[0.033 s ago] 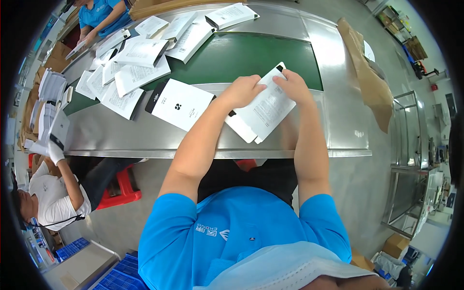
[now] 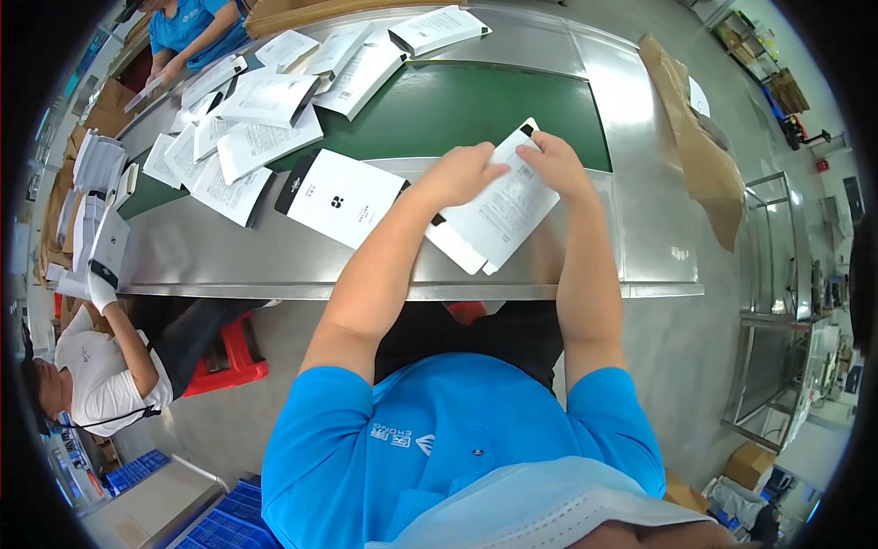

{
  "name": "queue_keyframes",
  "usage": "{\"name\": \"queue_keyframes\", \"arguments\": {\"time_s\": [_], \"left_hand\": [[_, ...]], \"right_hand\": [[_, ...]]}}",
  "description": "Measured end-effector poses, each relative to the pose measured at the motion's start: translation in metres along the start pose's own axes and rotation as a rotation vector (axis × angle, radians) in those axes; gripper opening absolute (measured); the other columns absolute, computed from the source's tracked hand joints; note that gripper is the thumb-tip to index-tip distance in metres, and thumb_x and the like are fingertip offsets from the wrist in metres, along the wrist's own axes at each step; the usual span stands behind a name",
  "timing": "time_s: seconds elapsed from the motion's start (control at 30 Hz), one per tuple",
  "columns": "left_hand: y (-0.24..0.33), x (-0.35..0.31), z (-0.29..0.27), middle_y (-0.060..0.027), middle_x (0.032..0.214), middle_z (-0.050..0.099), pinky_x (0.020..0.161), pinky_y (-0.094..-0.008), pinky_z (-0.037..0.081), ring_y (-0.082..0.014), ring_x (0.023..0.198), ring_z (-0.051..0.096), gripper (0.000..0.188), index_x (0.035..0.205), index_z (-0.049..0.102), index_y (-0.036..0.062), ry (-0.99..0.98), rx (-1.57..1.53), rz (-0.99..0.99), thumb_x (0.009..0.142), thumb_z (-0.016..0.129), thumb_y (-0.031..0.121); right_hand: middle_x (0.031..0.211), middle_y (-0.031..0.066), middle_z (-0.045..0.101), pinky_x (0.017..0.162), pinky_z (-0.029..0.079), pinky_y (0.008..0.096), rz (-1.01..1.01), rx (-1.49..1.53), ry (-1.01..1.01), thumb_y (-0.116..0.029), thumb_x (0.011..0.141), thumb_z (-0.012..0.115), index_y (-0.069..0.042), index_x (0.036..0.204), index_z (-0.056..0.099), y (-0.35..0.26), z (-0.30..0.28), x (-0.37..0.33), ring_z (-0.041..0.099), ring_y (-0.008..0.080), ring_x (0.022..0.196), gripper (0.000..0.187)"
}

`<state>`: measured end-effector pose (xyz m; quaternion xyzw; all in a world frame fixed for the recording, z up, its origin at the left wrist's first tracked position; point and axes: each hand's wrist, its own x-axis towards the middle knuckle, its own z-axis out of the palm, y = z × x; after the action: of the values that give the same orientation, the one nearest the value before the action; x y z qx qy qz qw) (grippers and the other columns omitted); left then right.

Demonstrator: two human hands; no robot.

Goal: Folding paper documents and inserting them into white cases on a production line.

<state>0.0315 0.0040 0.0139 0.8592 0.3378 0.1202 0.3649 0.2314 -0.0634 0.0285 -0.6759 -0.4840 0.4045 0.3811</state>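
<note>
A flat white carton with small grey print and a black patch near its top is held at a slant above the table's near metal edge strip. My left hand grips its left side, thumb lying on the face. At the upper right end, my right hand is closed on it, thumb close to the black patch. Loose flaps stick out at its lower end. Left of my left forearm lies a white box with a black end; the forearm covers part of it.
A heap of white boxes lies at the left on the green conveyor belt. Brown paper hangs over the metal table's right side. Two co-workers handle boxes at the left.
My hands and the carton have barely shifted. At the left, the white-gloved co-worker's box has tilted slightly.
</note>
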Motion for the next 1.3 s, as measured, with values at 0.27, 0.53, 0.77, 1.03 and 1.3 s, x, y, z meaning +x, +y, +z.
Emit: {"name": "queue_keyframes", "arguments": {"time_s": [0.27, 0.53, 0.77, 1.03, 1.3], "left_hand": [[-0.004, -0.005, 0.000, -0.0243, 0.105, 0.071, 0.084, -0.0452, 0.053, -0.0387, 0.098, 0.069, 0.040, 0.110, 0.066, -0.0037, -0.035, -0.058, -0.006, 0.088, 0.072, 0.029], [-0.014, 0.012, 0.009, -0.0179, 0.113, 0.069, 0.088, -0.0375, 0.054, -0.0245, 0.104, 0.068, 0.029, 0.122, 0.061, -0.0079, 0.248, -1.078, -0.216, 0.098, 0.057, 0.008], [-0.002, 0.008, 0.004, -0.0173, 0.121, 0.066, 0.094, -0.0372, 0.053, -0.0250, 0.110, 0.066, 0.037, 0.129, 0.055, -0.0060, 0.359, -1.002, -0.190, 0.095, 0.063, 0.008], [-0.001, -0.001, -0.001, -0.0173, 0.124, 0.065, 0.094, -0.0371, 0.054, -0.0257, 0.110, 0.066, 0.039, 0.131, 0.054, -0.0061, 0.092, -1.358, -0.109, 0.096, 0.063, 0.009], [-0.002, 0.006, 0.000, -0.0162, 0.117, 0.066, 0.090, -0.0345, 0.052, -0.0218, 0.101, 0.065, 0.054, 0.149, 0.031, 0.0079, 0.557, -0.897, -0.097, 0.102, 0.057, 0.016]], "right_hand": [[0.093, 0.0113, 0.069, 0.077, 0.051, 0.0351, -0.172, 0.008, 0.047, -0.018, 0.090, 0.072, 0.000, 0.102, 0.069, 0.005, 0.021, 0.002, 0.065, 0.0197, 0.085, 0.022], [0.118, 0.0134, 0.059, 0.102, 0.043, 0.0423, -0.400, -0.436, 0.783, -0.025, 0.087, 0.078, -0.004, 0.119, 0.058, 0.020, 0.027, 0.013, 0.054, 0.0298, 0.117, 0.043], [0.137, 0.0187, 0.056, 0.105, 0.043, 0.0380, -0.102, 0.410, 0.295, -0.034, 0.097, 0.068, 0.000, 0.149, 0.036, 0.022, 0.041, 0.024, 0.055, 0.0249, 0.125, 0.070], [0.126, 0.0180, 0.062, 0.100, 0.047, 0.0362, -0.176, 0.358, 0.431, -0.022, 0.099, 0.060, -0.005, 0.156, 0.026, 0.015, 0.050, 0.021, 0.061, 0.0234, 0.113, 0.068], [0.112, 0.0090, 0.061, 0.095, 0.044, 0.0293, -0.300, 0.457, 0.228, -0.010, 0.100, 0.049, -0.013, 0.148, 0.043, 0.008, 0.049, 0.012, 0.057, 0.0136, 0.102, 0.048]]}}
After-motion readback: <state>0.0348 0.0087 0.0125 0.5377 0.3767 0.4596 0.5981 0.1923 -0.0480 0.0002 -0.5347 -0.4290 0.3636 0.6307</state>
